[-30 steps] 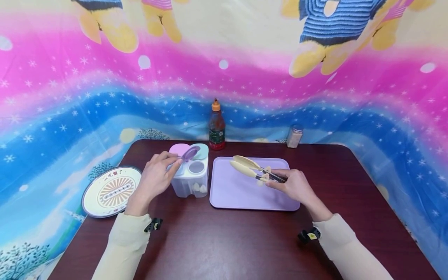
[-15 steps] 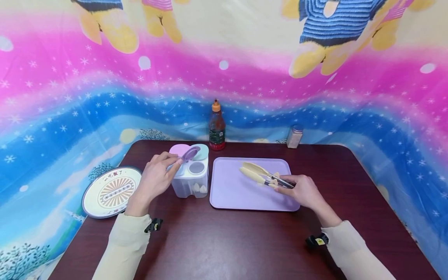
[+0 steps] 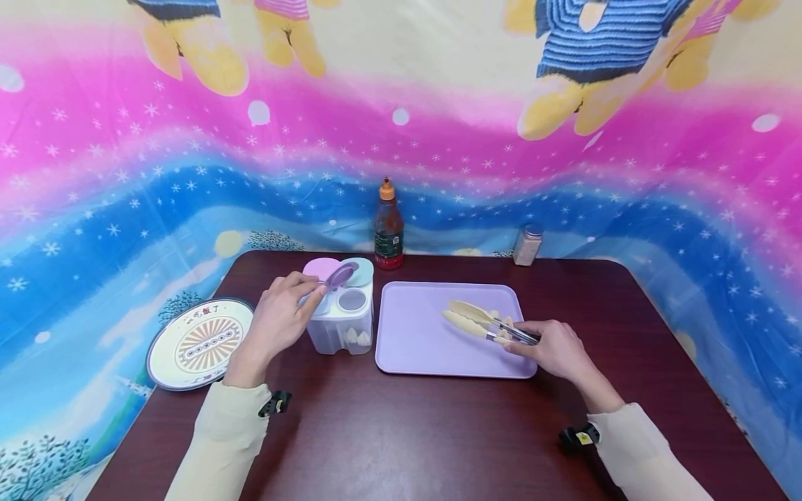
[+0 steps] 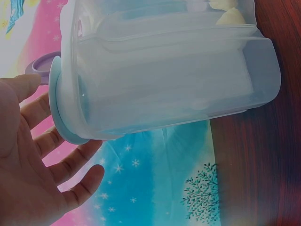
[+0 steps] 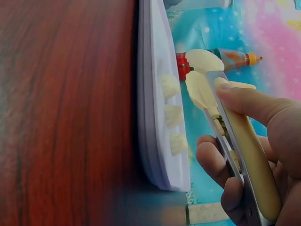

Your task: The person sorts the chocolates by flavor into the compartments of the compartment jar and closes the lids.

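Bright cartoon cloth is hanging behind a dark wood worktop (image 3: 401, 431), and the person's right hand (image 3: 554, 348) is holding a pair of tongs (image 3: 485, 323) low over the right end of a lilac tray (image 3: 413, 341). That grip is curled round the handles, thumb on top and fingers underneath, and the cream tips are sitting only a little way apart with nothing between them. Three pale dumplings (image 5: 171, 115) are lying in a row on the tray near its right edge, right under the tongs, though in the head view the tongs are mostly hiding them. The left hand (image 3: 278, 316) is pinching a small purple lid (image 3: 340, 275) on a clear box (image 3: 341, 327), whose top is divided into small compartments, one with a round grey opening; a couple more dumplings are showing through its front wall. If I'm judging it right, doing this well means letting the tips spread enough to straddle one dumpling, coming in from the sides rather than poking down, and squeezing gently since they look soft and could squash or slip. Steadying the box with the left hand seems smart too, since it's light plastic. A red sauce bottle (image 3: 388, 226), a shaker (image 3: 528, 243) and a patterned plate (image 3: 200, 341) are sitting off to the sides.
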Action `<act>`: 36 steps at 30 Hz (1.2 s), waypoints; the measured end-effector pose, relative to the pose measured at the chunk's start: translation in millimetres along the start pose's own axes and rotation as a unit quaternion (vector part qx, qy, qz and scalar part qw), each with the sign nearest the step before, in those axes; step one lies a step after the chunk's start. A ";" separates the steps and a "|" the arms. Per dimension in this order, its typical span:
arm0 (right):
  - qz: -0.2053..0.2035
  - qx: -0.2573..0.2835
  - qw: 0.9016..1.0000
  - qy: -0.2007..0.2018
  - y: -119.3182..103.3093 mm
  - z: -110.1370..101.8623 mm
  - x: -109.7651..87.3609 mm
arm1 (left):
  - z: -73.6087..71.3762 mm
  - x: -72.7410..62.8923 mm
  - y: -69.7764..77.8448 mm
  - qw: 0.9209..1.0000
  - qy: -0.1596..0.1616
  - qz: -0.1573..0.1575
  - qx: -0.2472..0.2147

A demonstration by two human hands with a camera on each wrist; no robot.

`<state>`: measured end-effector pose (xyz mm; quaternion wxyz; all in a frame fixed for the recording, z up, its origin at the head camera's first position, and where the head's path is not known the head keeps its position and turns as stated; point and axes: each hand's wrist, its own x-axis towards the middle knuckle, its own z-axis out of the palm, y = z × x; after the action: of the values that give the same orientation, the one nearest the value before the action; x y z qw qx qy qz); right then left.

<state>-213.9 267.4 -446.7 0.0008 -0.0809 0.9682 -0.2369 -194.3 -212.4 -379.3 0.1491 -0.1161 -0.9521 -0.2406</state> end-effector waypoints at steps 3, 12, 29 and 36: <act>0.005 -0.009 1.000 -0.002 1.8 0.6 -1.2 | 0.1 -0.3 0.1 1.000 0.001 0.000 0.000; 0.023 -0.032 0.999 -0.008 4.8 2.0 -4.5 | 0.5 -0.5 -0.6 1.000 0.004 0.000 0.000; 0.022 -0.057 0.998 -0.009 4.1 6.9 -5.3 | 0.0 -0.1 -1.2 1.000 0.003 0.004 0.000; 0.020 -0.051 0.998 -0.005 4.3 7.3 -4.3 | -0.4 0.4 -1.4 1.000 0.004 0.007 0.001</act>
<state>-210.0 268.5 -455.3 0.0059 -0.0625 0.9804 -0.1865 -195.0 -213.7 -379.4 0.1545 -0.1218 -0.9508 -0.2393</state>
